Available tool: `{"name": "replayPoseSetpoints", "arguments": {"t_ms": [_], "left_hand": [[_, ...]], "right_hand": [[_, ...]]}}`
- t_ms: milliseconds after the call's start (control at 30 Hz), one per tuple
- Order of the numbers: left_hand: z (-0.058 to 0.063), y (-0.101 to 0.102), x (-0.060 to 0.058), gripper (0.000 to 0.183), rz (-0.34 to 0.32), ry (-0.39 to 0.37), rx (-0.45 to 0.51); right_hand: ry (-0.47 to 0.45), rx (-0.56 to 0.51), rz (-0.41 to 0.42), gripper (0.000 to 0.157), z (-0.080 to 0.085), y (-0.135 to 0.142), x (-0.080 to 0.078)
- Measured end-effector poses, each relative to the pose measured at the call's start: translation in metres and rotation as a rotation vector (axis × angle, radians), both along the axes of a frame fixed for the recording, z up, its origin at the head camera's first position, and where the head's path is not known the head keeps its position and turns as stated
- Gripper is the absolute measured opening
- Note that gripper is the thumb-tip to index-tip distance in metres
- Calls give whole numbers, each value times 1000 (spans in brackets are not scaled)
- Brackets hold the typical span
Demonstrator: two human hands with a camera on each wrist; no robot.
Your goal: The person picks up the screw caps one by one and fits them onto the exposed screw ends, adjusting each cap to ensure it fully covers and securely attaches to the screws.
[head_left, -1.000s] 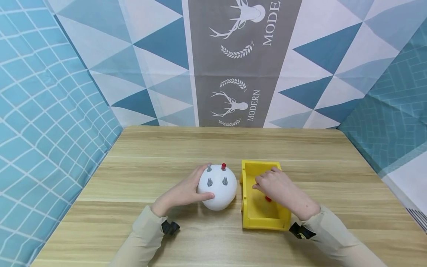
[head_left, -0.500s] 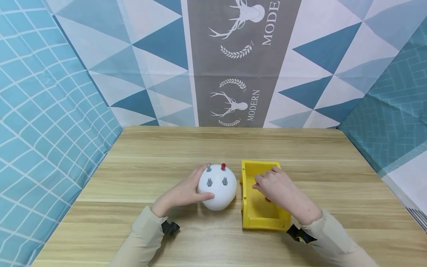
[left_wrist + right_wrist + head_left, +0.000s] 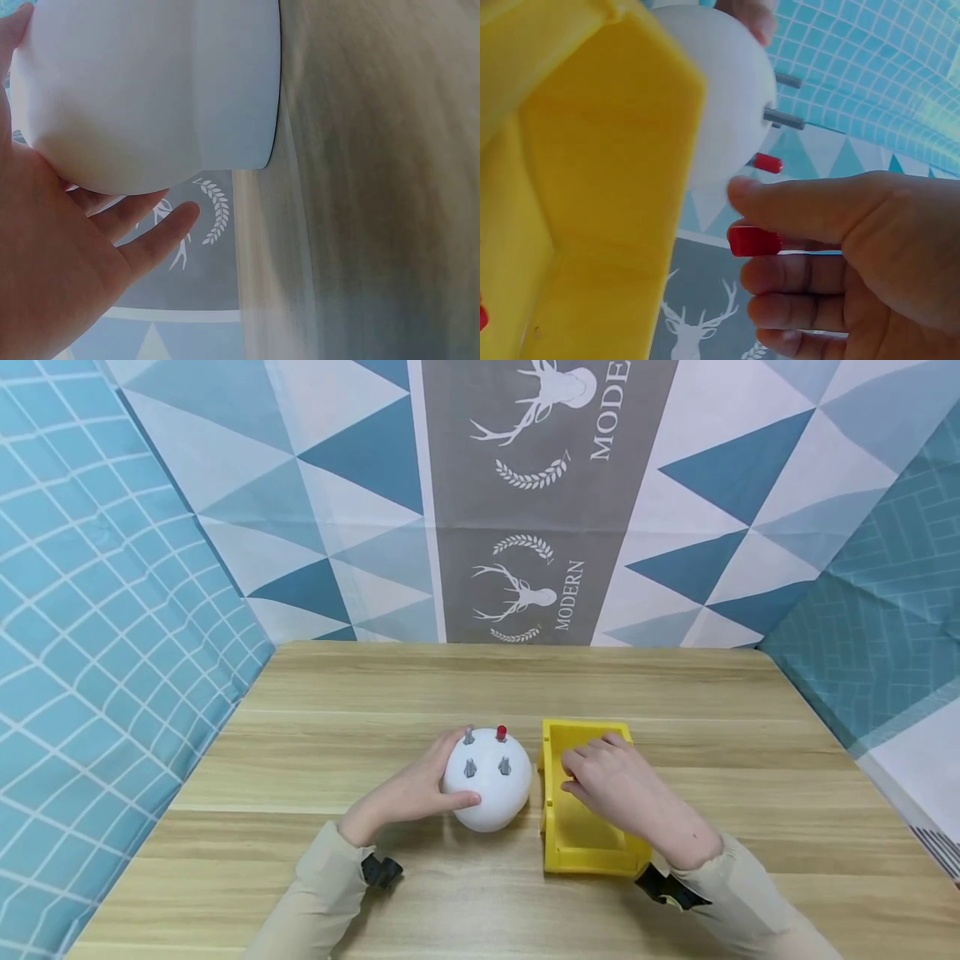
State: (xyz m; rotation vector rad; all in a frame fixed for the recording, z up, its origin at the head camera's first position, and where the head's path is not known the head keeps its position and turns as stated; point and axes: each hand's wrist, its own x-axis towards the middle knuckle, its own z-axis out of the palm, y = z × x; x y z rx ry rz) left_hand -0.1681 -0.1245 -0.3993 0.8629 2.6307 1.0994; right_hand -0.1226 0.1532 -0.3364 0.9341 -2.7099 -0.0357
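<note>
A white dome-shaped piece [image 3: 491, 806] stands on the table with several grey metal posts [image 3: 505, 767] sticking up from its top. One back post wears a red cap [image 3: 502, 732]. My left hand [image 3: 408, 789] holds the dome from the left, thumb in front and fingers round the back; in the left wrist view some fingers reach past its surface. Over the yellow bin [image 3: 592, 860] is my right hand [image 3: 622, 785]. Between its thumb and index finger it pinches a loose red cap [image 3: 754, 241], which the head view hides.
The yellow bin stands just right of the dome, its raised wall [image 3: 622, 165] close to the right hand. Another red piece [image 3: 482, 316] shows inside it at the image edge. Patterned cloth [image 3: 517, 502] hangs behind the wooden table [image 3: 375, 693].
My right hand has shifted slightly left inside the bin's outline, towards the dome. The red piece seen below it in the bin is now hidden. The left hand and dome have stayed put.
</note>
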Motion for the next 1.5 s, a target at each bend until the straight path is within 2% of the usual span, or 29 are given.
{"name": "replayPoseSetpoints", "arguments": {"t_ms": [133, 333, 833, 1067, 1500], "left_hand": [[1, 0, 1, 94, -1, 1, -8], [2, -2, 1, 94, -6, 16, 6], [1, -2, 1, 92, -9, 28, -12], [1, -2, 2, 92, -5, 23, -8], [2, 0, 1, 95, -6, -4, 6]], "right_hand": [[-27, -1, -4, 16, 6, -5, 0], [-8, -5, 2, 8, 11, -11, 0], [-23, -46, 4, 14, 15, -21, 0], [33, -88, 50, 15, 18, -26, -2], [74, -130, 121, 14, 23, -36, -9]]}}
